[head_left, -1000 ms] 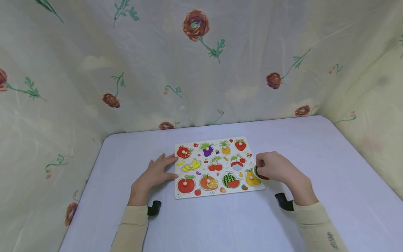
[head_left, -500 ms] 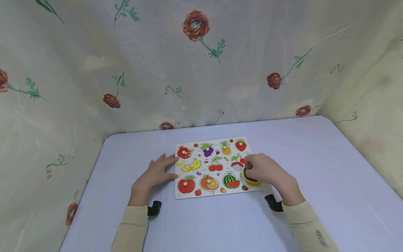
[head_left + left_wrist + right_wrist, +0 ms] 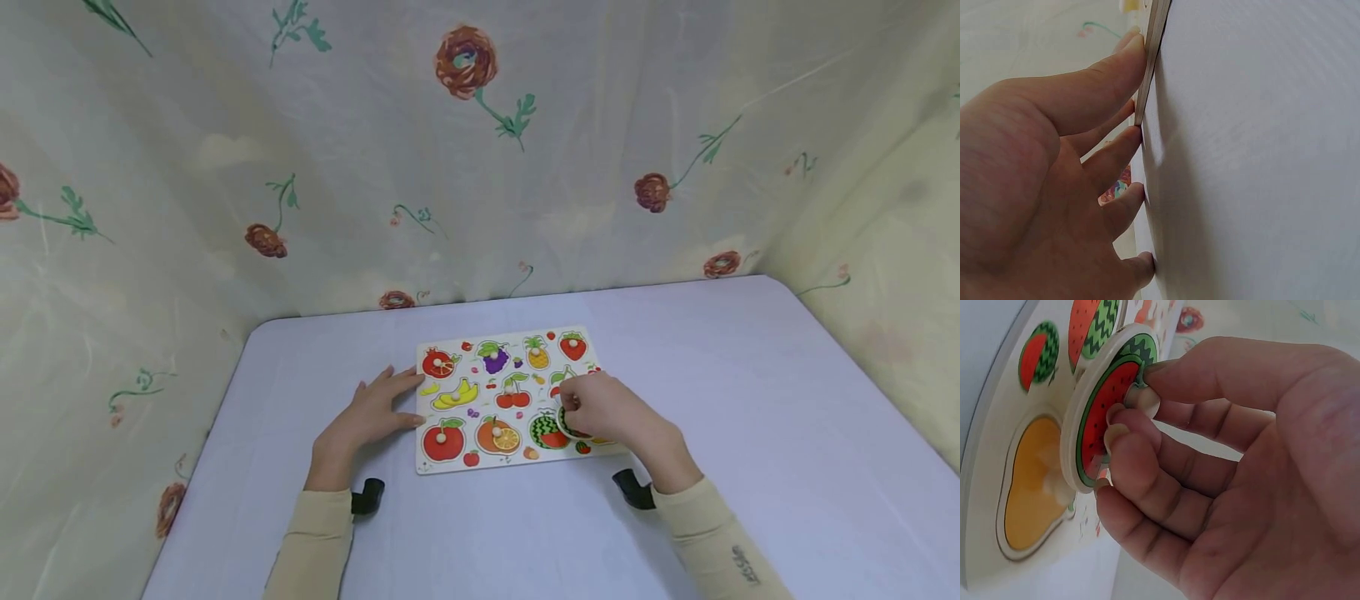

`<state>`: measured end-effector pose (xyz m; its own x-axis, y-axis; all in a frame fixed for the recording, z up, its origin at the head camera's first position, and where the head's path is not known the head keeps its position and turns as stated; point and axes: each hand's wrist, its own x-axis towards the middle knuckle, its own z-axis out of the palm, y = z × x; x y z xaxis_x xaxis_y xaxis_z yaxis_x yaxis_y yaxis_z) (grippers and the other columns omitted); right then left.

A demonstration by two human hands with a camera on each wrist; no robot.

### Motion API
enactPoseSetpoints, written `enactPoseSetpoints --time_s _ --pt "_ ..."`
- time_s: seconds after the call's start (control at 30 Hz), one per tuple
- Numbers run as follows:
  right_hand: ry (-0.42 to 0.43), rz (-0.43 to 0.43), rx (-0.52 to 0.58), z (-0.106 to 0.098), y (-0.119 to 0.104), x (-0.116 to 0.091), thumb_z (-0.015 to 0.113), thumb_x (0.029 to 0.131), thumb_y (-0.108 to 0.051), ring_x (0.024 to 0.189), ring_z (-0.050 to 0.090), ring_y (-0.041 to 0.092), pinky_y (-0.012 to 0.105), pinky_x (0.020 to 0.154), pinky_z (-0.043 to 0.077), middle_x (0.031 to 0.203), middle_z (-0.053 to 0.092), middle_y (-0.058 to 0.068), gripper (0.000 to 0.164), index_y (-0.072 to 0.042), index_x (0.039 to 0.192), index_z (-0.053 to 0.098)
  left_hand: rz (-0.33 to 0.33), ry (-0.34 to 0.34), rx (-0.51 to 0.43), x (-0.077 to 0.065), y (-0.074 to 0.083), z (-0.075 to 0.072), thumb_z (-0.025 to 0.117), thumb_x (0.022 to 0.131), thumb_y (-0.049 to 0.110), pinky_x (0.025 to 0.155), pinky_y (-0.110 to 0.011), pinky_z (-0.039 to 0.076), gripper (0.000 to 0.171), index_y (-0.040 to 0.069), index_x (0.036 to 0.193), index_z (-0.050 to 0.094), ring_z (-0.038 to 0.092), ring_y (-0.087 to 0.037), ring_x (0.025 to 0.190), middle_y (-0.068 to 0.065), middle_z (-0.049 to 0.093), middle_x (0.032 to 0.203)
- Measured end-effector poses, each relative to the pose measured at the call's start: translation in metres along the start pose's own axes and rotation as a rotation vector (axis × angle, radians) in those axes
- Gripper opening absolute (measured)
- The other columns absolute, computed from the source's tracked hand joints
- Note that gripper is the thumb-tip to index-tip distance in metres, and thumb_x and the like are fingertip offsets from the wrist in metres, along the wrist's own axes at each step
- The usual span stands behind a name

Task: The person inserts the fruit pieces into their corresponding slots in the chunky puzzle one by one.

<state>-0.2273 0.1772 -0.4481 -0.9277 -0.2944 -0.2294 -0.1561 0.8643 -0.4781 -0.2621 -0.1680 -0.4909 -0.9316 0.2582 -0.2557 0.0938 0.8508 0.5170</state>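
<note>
A white fruit puzzle board with several knobbed pieces lies on the table. My right hand pinches the small pale knob of a round watermelon piece between thumb and fingers. In the right wrist view this piece is tilted, standing off the board face, between the pear piece and the watermelon picture on the board. That picture has no visible knob. On the opposite side, my left hand rests against the board's left edge with spread fingers; its thumb touches the rim and some fingertips meet the table.
The board also shows an apple, an orange, bananas and cherries. The pale tabletop extends around it, and a flowered curtain hangs behind and at both sides.
My right hand has carried the watermelon piece leftward, from beyond the board's right edge to over the board, beside the watermelon picture. The left hand and the board stay put.
</note>
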Motion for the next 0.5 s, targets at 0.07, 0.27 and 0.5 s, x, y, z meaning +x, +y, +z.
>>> enactPoseSetpoints --time_s 0.07,0.27,0.5 --pt "0.005 -0.006 -0.004 0.002 -0.003 0.0 0.06 0.084 -0.005 0.062 0.05 0.016 0.026 0.055 0.037 0.07 0.057 0.001 0.015 -0.014 0.073 0.059 0.004 -0.001 -0.003 0.0 0.0 0.0 0.078 0.084 0.033 0.123 -0.066 0.003 0.075 0.025 0.151 0.044 0.011 -0.031 0.157 0.0 0.034 0.163" --pt "0.001 -0.036 -0.003 0.009 -0.011 0.003 0.062 0.083 -0.005 0.058 0.047 0.015 0.026 0.054 0.036 0.066 0.055 -0.001 0.015 -0.015 0.073 0.059 0.001 0.004 0.006 0.001 -0.001 0.0 0.078 0.085 0.033 0.123 -0.065 0.004 0.075 0.026 0.151 0.043 0.011 -0.031 0.157 0.001 0.033 0.163" --pt "0.003 -0.044 -0.005 0.017 -0.015 0.006 0.065 0.084 -0.008 0.057 0.046 0.014 0.025 0.052 0.035 0.063 0.051 -0.002 0.015 -0.016 0.073 0.06 0.004 -0.001 -0.012 -0.001 0.001 -0.001 0.078 0.084 0.034 0.123 -0.065 0.003 0.075 0.025 0.151 0.044 0.011 -0.03 0.157 0.001 0.033 0.163"
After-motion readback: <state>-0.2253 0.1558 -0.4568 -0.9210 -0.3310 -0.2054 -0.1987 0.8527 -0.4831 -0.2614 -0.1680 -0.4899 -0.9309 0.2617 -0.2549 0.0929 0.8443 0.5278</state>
